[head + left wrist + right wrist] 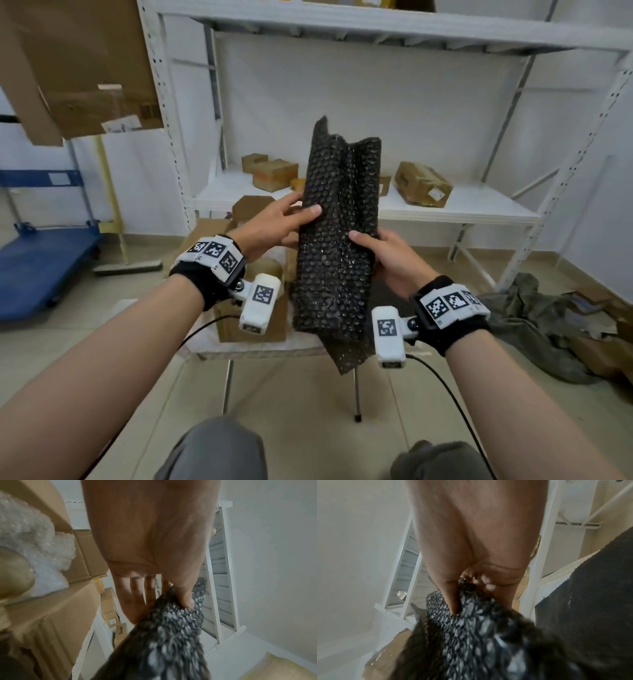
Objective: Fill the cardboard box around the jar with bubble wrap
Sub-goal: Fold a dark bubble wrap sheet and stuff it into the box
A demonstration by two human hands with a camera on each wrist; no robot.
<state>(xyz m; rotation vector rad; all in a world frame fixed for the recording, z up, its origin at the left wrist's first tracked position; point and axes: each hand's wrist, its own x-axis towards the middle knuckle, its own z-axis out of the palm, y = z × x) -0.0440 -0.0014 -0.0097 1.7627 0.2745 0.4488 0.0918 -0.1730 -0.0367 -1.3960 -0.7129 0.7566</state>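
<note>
A long sheet of black bubble wrap (339, 240) stands upright between my hands, above the small table. My left hand (291, 219) pinches its left edge, thumb in front and fingers behind; the left wrist view shows the thumb (185, 597) pressing the wrap (171, 635). My right hand (376, 246) grips the right edge lower down, with fingers curled into the wrap (471, 635) in the right wrist view. Under my left wrist stands the open cardboard box (253, 318). Inside it are a tan jar lid (13, 574) and white bubble wrap (34, 540).
The box stands on a small white table (260, 346) with thin legs. Behind it is a white metal shelf (462, 209) holding small cardboard boxes (421, 185). A blue cart (41, 267) is at the left. Cloth and cardboard scraps (548, 325) lie on the floor at the right.
</note>
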